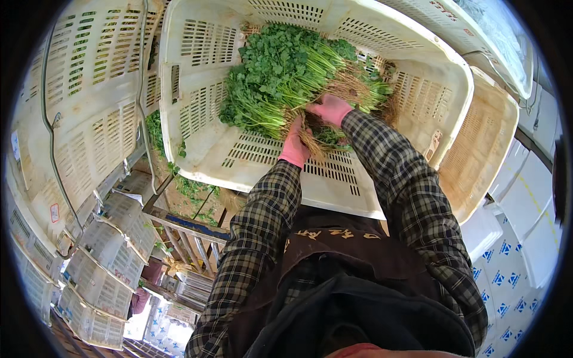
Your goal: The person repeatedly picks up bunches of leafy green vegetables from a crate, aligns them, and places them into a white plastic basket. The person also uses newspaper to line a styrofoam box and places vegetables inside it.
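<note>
A large white slotted plastic crate (268,176) lies before me with leafy green herbs that look like cilantro (277,67), their pale roots turned to the right. My left hand (296,145), in a pink glove, is closed around the root end of some stems at the near edge of the pile, and roots hang past the fingers. Just right of it my right hand (330,108), also pink-gloved, touches the roots (351,87); its fingertips are partly hidden among them, so its hold is unclear. More stems and reddish leaves lie under both hands.
Stacked white crates with metal handles (89,89) stand at the left. Another crate (481,134) sits close at the right, and one with clear plastic (497,27) is at the upper right. A metal rack (192,246) and scattered greens are below left. Part of another person shows at the lower left.
</note>
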A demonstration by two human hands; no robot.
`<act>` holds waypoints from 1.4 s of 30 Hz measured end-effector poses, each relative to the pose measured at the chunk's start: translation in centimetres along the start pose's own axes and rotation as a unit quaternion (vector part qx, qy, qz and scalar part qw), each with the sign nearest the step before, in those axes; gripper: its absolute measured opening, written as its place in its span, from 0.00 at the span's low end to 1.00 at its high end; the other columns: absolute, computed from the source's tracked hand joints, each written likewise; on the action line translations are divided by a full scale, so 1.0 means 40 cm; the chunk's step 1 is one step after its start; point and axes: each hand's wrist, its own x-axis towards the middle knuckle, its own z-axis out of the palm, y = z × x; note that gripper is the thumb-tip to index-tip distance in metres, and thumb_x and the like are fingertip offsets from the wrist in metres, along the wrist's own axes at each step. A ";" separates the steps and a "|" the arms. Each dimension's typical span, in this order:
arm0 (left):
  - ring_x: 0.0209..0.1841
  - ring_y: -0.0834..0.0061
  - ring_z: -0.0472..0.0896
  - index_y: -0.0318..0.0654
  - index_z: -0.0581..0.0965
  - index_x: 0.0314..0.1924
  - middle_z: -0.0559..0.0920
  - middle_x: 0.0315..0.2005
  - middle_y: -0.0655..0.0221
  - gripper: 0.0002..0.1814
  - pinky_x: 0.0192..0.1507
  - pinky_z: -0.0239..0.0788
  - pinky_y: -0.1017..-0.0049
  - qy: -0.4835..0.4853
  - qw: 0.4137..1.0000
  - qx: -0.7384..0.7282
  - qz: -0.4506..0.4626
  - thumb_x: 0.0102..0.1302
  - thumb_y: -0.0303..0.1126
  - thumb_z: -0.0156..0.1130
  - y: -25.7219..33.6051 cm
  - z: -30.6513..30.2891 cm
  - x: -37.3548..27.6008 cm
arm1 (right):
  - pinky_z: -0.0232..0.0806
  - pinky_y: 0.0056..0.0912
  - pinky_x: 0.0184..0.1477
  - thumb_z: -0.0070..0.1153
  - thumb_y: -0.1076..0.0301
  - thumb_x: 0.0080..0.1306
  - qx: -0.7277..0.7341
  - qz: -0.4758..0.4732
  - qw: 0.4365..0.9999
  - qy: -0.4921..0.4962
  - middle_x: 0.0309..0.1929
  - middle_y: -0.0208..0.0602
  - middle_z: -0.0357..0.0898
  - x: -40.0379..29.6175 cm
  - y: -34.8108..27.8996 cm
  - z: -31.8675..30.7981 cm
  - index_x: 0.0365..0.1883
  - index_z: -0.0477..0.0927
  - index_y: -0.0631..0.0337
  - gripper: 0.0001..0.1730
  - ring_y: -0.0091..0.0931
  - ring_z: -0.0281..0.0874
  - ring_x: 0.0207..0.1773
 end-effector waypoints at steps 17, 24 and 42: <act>0.18 0.88 0.66 0.48 0.77 0.36 0.75 0.22 0.83 0.12 0.22 0.60 0.84 0.008 0.993 -0.029 -0.115 0.69 0.46 0.63 0.198 0.021 -0.183 | 0.72 0.47 0.59 0.66 0.36 0.54 -0.170 -0.103 0.978 0.066 0.62 0.55 0.73 -0.015 0.001 0.168 0.70 0.62 0.65 0.56 0.42 0.73 0.65; 0.20 0.93 0.65 0.32 0.69 0.58 0.70 0.26 0.85 0.26 0.22 0.54 0.86 -0.052 0.975 -0.152 -0.151 0.71 0.44 0.62 0.301 0.036 -0.429 | 0.74 0.45 0.54 0.59 0.53 0.66 -0.103 -0.062 0.992 -0.038 0.49 0.52 0.84 0.169 0.017 0.325 0.60 0.72 0.69 0.32 0.43 0.82 0.55; 0.19 0.94 0.64 0.32 0.59 0.70 0.69 0.31 0.82 0.39 0.25 0.56 0.83 -0.039 0.980 -0.169 -0.103 0.71 0.49 0.62 0.282 0.030 -0.969 | 0.75 0.45 0.45 0.65 0.44 0.57 -0.243 -0.219 0.937 0.125 0.42 0.41 0.83 -0.004 0.069 0.113 0.48 0.79 0.60 0.31 0.42 0.83 0.45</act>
